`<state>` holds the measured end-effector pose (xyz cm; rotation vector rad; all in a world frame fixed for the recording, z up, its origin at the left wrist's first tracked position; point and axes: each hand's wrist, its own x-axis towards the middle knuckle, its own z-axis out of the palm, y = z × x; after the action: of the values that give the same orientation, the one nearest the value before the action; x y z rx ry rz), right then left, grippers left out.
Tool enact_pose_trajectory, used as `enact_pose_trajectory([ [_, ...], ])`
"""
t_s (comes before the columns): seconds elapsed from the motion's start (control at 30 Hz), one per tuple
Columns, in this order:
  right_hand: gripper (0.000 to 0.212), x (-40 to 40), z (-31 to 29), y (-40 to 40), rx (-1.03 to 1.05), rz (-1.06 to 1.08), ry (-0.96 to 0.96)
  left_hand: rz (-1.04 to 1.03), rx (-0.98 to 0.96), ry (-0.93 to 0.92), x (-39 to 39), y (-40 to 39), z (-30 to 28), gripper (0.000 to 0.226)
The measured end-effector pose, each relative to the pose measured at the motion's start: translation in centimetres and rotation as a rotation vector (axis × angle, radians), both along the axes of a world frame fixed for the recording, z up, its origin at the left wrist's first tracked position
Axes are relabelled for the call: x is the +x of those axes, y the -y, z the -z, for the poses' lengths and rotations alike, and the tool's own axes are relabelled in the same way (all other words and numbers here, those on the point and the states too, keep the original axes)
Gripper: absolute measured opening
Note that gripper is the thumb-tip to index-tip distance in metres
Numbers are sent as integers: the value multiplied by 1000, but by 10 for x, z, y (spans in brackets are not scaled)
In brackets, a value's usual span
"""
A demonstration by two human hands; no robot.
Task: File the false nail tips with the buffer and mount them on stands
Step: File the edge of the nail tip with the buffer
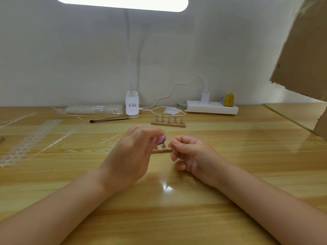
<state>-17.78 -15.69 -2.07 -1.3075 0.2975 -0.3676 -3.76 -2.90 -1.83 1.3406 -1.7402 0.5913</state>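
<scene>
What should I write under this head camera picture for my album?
Left hand holds a purple buffer beside the right hand, over a nail stand.

A glossy wooden table (230, 156) carries 2 nail stands: one (168, 122) with 5 metal pegs, another (161, 150) nearer, mostly hidden. Also a clip lamp (132, 106), white power strip (212, 106), black brush (108, 119), plastic packet (93, 109) and clear plastic strips (30, 140).

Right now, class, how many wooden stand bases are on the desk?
2. The far base lies by the lamp clamp; the near base is behind both hands, mostly hidden. Others may be hidden.
</scene>
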Motion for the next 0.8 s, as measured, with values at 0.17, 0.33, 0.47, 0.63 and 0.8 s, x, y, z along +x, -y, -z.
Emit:
enact_pose_trajectory([
  [0.17, 6, 1, 1, 0, 16, -8, 11, 74, 50, 72, -8, 3, 1, 16],
  [0.33, 8, 1, -1, -1, 42, 6, 16, -25, -20, 8, 2, 1, -2, 20],
  [0.47, 3, 1, -1, -1, 13, -31, 22, 100, -45, 159, -12, 5, 0, 28],
  [0.63, 9, 1, -2, -1, 39, -39, 5, -55, -9, 148, 8, 0, 0, 36],
  [0.8, 6, 1, -1, 0, -5, -80, 11, 58, -39, 228, -12, 4, -1, 28],
])
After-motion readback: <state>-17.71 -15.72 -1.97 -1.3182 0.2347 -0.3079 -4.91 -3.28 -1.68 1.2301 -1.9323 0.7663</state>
